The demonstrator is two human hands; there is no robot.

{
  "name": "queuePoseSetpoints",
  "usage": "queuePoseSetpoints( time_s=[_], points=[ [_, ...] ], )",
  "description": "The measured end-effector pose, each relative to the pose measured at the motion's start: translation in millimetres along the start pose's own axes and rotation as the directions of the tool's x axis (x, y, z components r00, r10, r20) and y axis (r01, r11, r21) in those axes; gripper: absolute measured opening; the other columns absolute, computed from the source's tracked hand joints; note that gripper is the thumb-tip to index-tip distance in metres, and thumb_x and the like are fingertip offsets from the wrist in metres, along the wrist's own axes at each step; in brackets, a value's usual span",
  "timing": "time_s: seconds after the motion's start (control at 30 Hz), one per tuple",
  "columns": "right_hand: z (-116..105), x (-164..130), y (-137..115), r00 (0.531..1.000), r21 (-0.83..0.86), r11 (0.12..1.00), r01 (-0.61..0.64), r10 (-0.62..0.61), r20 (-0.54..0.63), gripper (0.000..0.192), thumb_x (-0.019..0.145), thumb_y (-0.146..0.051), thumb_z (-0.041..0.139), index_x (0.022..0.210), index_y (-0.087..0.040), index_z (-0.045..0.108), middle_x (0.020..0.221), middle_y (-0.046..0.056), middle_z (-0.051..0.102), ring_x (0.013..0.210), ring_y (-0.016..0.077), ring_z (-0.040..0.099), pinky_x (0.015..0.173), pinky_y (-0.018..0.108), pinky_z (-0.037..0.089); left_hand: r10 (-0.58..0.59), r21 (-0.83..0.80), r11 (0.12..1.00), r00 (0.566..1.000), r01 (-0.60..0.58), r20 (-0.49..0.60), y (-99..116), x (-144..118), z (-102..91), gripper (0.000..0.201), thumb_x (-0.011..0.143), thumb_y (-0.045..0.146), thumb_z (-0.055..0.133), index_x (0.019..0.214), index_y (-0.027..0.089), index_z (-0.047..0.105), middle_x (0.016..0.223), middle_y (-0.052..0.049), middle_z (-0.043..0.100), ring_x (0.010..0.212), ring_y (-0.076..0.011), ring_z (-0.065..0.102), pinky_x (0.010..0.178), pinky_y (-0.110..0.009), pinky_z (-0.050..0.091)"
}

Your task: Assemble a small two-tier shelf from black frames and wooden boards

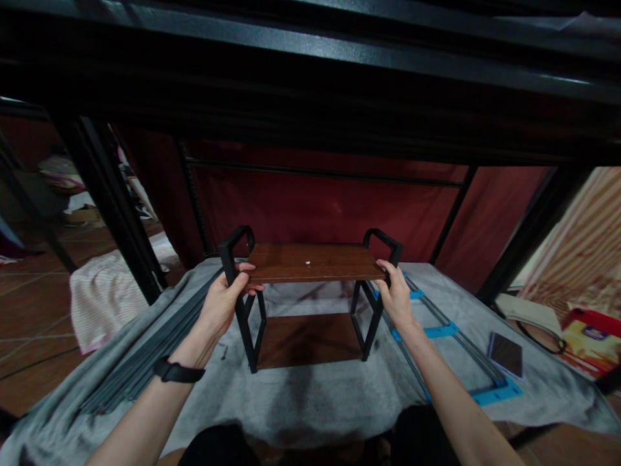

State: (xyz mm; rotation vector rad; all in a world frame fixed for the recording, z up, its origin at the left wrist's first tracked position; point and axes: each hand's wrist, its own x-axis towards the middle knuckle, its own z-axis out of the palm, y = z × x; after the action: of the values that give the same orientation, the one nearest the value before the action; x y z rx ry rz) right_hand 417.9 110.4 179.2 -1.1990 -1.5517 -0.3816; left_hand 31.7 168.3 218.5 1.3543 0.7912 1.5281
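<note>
A small two-tier shelf rack (pixel 315 254) stands upright on the grey cloth, with brown wood-look boards and black side frames. My left hand (pixel 226 299) grips its left side, thumb and fingers closed around the upper board's edge by the black post. On the opposite side my right hand (pixel 395 294) is closed on the right post and the board's corner. A small white spot shows on the upper board. The lower board (pixel 310 327) lies between the frame legs, close to the cloth. A black band is on my left wrist.
Grey rods (pixel 155 343) lie bundled at left on the cloth (pixel 272 404). A small screw-like piece (pixel 224 353) is near them. Blue brackets with grey tubes (pixel 441 331) and a phone (pixel 505 355) lie at right. A black metal beam (pixel 310 84) crosses overhead; a red box (pixel 592 340) sits far right.
</note>
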Motion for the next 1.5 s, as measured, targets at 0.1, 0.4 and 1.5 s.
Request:
queuePoseSetpoints(
  time_s=[0.1,0.4,1.5],
  points=[
    [1.3,-0.2,2.2,1.000,0.021,1.000,0.017,-0.017,-0.004,0.023,0.094,-0.030,0.047,0.113,-0.025,0.059,0.121,0.009,0.058,0.113,0.0235,0.057,0.097,0.043,0.047,-0.002,0.005,1.000,1.000,0.002,0.013,2.0,-0.9,1.2,0.044,0.076,0.048,0.072,0.104,0.015,0.062,0.091,-0.004,0.064,0.070,-0.0157,0.067,0.060,-0.023,0.048],
    [0.7,-0.3,1.8,1.000,0.033,0.999,0.016,-0.016,-0.023,0.021,0.093,-0.029,0.047,0.110,-0.024,0.058,0.120,0.009,0.058,0.114,0.0232,0.056,0.099,0.044,0.045,0.007,-0.054,0.999,0.997,-0.002,0.079,6.1,-6.3,3.6,0.057,0.085,0.065,0.052,0.107,0.013,0.061,0.081,-0.007,0.067,0.074,-0.0185,0.067,0.062,-0.024,0.051],
    [-4.6,1.1,5.1,0.985,-0.070,0.996,0.060,-0.071,-0.155,0.025,0.088,-0.029,0.056,0.108,-0.020,0.069,0.118,0.010,0.068,0.108,0.0247,0.063,0.097,0.035,0.046,-0.072,0.618,0.739,0.943,0.269,-0.324,-132.4,-41.9,-131.7,0.022,0.081,0.016,0.049,0.095,0.011,0.064,0.099,-0.015,0.063,0.094,-0.0242,0.058,0.094,-0.042,0.044]
  ],
)
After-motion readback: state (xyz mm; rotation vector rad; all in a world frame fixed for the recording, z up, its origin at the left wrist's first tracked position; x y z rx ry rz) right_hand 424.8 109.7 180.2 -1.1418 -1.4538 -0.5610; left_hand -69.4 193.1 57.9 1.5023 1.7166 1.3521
